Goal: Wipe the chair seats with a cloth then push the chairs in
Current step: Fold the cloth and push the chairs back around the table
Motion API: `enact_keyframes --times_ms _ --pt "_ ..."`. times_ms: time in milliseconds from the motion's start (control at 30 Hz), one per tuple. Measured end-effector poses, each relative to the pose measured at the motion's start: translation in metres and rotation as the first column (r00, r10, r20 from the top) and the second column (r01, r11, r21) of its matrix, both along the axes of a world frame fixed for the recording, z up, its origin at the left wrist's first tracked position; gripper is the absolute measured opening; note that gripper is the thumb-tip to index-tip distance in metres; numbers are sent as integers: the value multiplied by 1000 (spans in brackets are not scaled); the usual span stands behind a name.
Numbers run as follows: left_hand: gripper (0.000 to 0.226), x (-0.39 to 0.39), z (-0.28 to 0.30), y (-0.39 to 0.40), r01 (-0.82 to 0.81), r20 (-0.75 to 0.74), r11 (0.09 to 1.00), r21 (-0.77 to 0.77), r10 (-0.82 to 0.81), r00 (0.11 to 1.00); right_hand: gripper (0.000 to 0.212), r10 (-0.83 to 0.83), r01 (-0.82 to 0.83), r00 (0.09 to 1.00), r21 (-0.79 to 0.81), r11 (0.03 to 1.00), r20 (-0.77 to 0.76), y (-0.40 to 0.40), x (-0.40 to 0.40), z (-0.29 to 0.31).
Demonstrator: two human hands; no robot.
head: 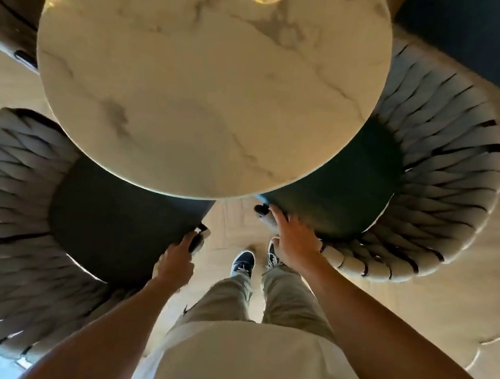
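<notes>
Two woven-backed chairs with dark seats stand at a round marble table [210, 86], partly tucked under its rim. The left chair [10, 195] has its dark seat [115, 221] in front of me. My left hand [178, 262] grips the near end of its armrest. The right chair [447, 179] has a dark seat [344, 193] half under the table. My right hand [292, 240] rests on that chair's front armrest end, fingers curled over it. No cloth is visible in either hand.
I stand in the gap between the two chairs, feet [244, 261] on a pale wood floor [446, 302]. A third dark chair [8, 9] sits at the far left of the table. A dark wall [489, 44] runs at the upper right.
</notes>
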State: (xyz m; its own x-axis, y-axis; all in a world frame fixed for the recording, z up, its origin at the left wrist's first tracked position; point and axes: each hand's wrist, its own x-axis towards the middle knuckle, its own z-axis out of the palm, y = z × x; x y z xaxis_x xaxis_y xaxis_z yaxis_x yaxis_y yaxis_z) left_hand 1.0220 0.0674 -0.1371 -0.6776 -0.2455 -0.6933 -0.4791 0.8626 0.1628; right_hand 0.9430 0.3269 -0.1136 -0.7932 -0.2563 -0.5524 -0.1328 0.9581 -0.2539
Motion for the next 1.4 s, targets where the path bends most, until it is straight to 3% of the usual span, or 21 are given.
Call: enact_keyframes --times_ms 200,333,500,733,1000,1133,1400 --pt "53 -6 2 13 -140 29 984 -113 144 989 61 147 -148 988 -14 989 -39 29 -23 -22" --pt "59 -12 9 15 -172 111 971 -168 192 975 64 138 -138 990 -55 989 -1 32 -25 -23" --pt "65 -1 14 9 -162 109 964 -209 188 976 66 150 -148 989 -47 988 19 56 -29 -18" --pt "58 37 13 -15 -166 59 961 -220 183 981 49 36 -36 999 29 999 9 117 -29 -11" --pt "54 66 14 -39 -171 3 973 -156 174 985 45 -91 91 996 184 979 -8 169 -27 -8" --pt "59 87 16 -53 -240 -67 963 -126 233 970 47 -120 120 993 181 976 -15 170 -25 -12" --pt "49 97 15 -53 -175 -53 974 -142 169 984 50 -166 161 986 186 969 10 143 -9 -17"
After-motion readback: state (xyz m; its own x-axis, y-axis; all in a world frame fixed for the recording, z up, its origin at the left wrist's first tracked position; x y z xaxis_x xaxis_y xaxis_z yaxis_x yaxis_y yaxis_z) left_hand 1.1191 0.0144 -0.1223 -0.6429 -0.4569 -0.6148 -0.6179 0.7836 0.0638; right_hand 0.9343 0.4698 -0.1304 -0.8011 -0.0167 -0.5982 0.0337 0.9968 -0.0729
